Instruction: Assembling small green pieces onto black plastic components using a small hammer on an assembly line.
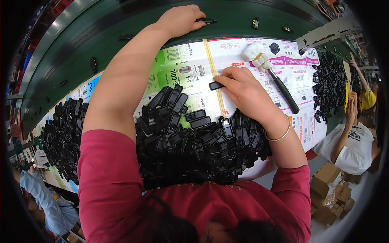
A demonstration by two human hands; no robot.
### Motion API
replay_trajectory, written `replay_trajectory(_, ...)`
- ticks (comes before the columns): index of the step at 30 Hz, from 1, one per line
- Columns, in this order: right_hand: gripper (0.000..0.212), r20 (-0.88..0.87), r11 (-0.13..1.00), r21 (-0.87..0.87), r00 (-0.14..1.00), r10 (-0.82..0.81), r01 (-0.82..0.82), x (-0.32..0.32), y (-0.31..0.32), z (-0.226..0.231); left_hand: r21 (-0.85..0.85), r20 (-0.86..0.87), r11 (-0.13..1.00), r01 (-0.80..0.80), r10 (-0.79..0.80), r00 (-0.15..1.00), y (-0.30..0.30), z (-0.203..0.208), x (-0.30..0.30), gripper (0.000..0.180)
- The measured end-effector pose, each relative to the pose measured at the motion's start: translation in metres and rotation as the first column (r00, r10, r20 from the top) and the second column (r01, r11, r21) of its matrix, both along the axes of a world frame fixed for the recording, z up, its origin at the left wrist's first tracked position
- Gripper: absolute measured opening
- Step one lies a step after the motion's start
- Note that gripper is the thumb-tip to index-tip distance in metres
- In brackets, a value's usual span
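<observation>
My left hand (181, 21) reaches over the far green belt, its fingers closed on a slim black part (208, 21) with a touch of yellow. In my right hand (245, 90), thumb and fingers pinch a small oblong black plastic casing (216, 85) above the printed sheets. Close to my body lies a big heap of similar black casings (190, 141). One casing (227, 127) at its upper edge has a shiny, pale face. Right of my right hand rests a hammer (285, 91) with a black grip and a head wrapped in white cloth.
The green conveyor belt (121, 22) carries scattered black parts, some with yellow. Printed sheets (178, 71) cover the table. Further casing heaps lie left (65, 137) and right (330, 85). A metal bar (330, 33) crosses at right. Co-workers sit both sides; cardboard boxes (326, 176) stand lower right.
</observation>
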State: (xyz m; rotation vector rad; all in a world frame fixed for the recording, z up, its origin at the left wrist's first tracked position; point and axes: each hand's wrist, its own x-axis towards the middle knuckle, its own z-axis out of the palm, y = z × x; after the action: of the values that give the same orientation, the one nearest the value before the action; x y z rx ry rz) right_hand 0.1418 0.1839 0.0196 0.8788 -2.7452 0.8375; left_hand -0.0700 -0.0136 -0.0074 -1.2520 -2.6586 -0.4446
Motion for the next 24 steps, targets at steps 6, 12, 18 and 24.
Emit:
replay_trajectory(6, 0.027, -0.043, 0.996, 0.069, 0.998, -0.052, 0.055, 0.005, 0.008, -0.002, 0.253, 0.38, 0.944, -0.212, 0.104, 0.919, -0.013, 0.018, 0.036, 0.029)
replay_trajectory(12, 0.027, -0.011, 0.996, 0.032, 0.996, -0.086, 0.086, 0.005, 0.015, 0.001, 0.128, 0.525, 0.991, 0.035, -0.098, 0.845, -0.042, 0.031, 0.108, 0.025)
replay_trajectory(18, 0.026, 0.058, 0.974, -0.188, 0.992, -0.115, 0.124, -0.021, 0.007, 0.006, 0.218, 0.347, 0.974, -0.066, -0.014, 0.938, -0.046, 0.018, 0.127, 0.026)
replay_trajectory(24, 0.025, -0.091, 0.993, -0.111, 0.995, 0.031, -0.041, -0.048, -0.029, -0.004, 0.147, 0.312, 0.984, -0.096, 0.046, 0.949, -0.049, 0.014, 0.128, 0.029)
